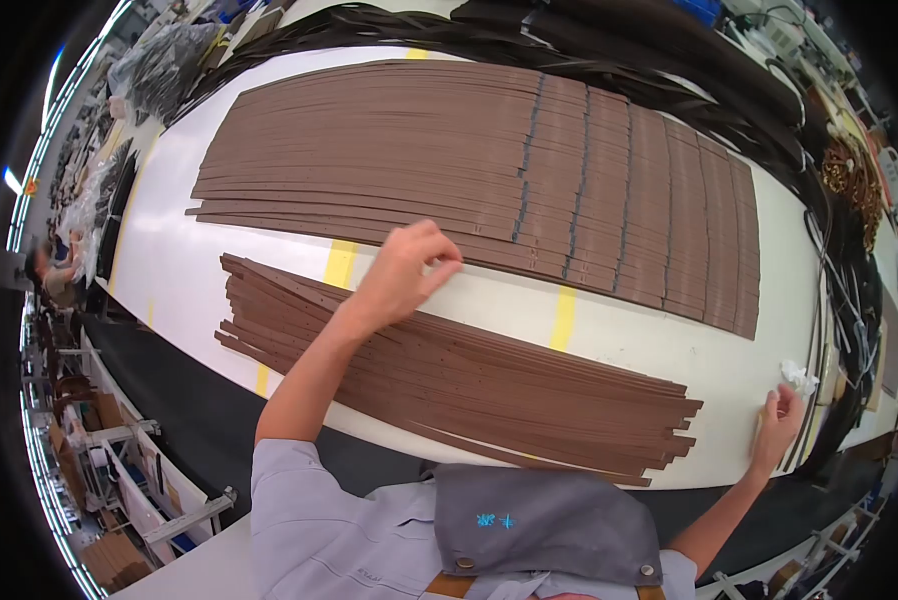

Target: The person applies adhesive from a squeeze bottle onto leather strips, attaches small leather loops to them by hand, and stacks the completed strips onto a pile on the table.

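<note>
My left hand (405, 273) is over the gap between two groups of brown strips. Its thumb and forefinger curl together at the lower edge of the upper group; whether a strip is between them is hidden. Those upper brown strips (399, 140) lie side by side in a wide sheet, crossed by dark blue marks toward the right. Below my left forearm lies a looser bundle of brown strips (509, 385) with uneven ends. My right hand (777, 428) is at the right side of the table, fingers bent together beside a crumpled white scrap (798, 378); what they hold, if anything, cannot be made out.
The white table (174, 265) carries yellow tape bands (563, 318). Long black strips (629, 50) are heaped along its far edge. Clear plastic wrapping (159, 70) lies at the far left. A metal-framed cart (164, 480) stands at lower left, and another person (59, 270) is at the left.
</note>
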Demonstrator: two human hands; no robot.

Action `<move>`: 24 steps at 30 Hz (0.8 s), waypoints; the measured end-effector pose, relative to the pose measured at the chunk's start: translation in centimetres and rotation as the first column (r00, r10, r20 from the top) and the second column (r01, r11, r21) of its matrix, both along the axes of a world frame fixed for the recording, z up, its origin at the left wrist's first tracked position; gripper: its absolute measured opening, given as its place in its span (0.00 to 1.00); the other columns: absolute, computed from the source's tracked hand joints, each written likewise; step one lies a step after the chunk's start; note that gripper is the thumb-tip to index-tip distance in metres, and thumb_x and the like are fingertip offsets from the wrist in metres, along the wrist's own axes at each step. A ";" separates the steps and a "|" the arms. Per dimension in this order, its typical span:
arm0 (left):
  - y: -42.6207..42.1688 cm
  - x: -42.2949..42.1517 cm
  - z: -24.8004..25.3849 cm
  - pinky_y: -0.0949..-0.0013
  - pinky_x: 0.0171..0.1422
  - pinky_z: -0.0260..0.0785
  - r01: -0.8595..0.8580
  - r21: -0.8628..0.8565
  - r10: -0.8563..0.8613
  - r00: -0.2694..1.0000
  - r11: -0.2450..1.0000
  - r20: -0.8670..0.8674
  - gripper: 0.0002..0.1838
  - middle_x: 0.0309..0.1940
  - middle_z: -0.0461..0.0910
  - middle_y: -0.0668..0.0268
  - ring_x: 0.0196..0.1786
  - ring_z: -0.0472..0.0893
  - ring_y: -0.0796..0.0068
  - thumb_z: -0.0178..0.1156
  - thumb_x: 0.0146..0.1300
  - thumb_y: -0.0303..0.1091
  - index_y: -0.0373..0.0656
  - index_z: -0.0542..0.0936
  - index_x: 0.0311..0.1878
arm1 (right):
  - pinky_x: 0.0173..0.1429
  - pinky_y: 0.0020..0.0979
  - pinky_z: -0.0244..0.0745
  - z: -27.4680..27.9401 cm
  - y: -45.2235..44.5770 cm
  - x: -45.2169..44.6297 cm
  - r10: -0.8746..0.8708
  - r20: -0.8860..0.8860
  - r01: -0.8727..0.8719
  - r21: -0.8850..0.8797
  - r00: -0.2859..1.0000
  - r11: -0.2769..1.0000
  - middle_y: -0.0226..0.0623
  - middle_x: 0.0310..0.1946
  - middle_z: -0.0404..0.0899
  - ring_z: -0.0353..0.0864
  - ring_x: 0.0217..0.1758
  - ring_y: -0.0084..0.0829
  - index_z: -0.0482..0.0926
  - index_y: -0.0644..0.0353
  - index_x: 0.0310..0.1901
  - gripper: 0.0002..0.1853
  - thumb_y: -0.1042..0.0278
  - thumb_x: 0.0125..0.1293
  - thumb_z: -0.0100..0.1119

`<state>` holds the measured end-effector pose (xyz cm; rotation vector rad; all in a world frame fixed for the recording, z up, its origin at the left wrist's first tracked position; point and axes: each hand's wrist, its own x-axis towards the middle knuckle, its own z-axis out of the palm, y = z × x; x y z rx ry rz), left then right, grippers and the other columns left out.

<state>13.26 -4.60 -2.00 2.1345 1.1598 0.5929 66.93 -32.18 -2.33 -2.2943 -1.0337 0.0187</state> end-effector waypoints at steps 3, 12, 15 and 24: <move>-3.0 4.7 -0.3 0.63 0.48 0.72 0.280 -0.072 -0.285 0.957 0.957 -0.058 0.07 0.37 0.79 0.62 0.44 0.79 0.63 0.67 0.61 0.30 0.40 0.83 0.41 | 0.57 0.37 0.73 -1.8 -5.4 7.9 0.058 0.582 0.088 -0.220 0.811 0.971 0.43 0.48 0.78 0.79 0.49 0.40 0.72 0.70 0.61 0.25 0.65 0.68 0.62; -6.9 16.8 -1.9 0.56 0.57 0.71 0.544 -0.224 -0.582 0.797 0.808 -0.164 0.13 0.45 0.80 0.57 0.51 0.78 0.55 0.64 0.64 0.34 0.37 0.82 0.47 | 0.31 0.28 0.75 1.9 -5.7 7.4 -0.156 -0.389 -0.061 -0.491 0.908 0.869 0.36 0.31 0.78 0.78 0.26 0.24 0.75 0.73 0.51 0.29 0.56 0.57 0.71; -7.5 18.9 -2.0 0.56 0.57 0.71 0.568 -0.248 -0.609 0.781 0.785 -0.139 0.11 0.44 0.80 0.57 0.51 0.78 0.56 0.64 0.65 0.33 0.37 0.82 0.47 | 0.32 0.27 0.74 1.2 -5.4 8.8 -0.137 -0.413 -0.118 -0.536 0.900 0.836 0.35 0.30 0.78 0.75 0.24 0.24 0.76 0.72 0.49 0.27 0.56 0.57 0.70; -11.3 19.1 -1.0 0.59 0.52 0.67 0.631 -0.029 -0.626 0.760 0.775 -0.173 0.11 0.38 0.75 0.60 0.45 0.76 0.59 0.67 0.58 0.29 0.39 0.79 0.43 | 0.42 0.27 0.75 -0.4 -9.4 10.5 0.163 -0.783 0.224 0.361 0.601 0.906 0.33 0.47 0.81 0.80 0.43 0.24 0.72 0.64 0.61 0.24 0.58 0.70 0.61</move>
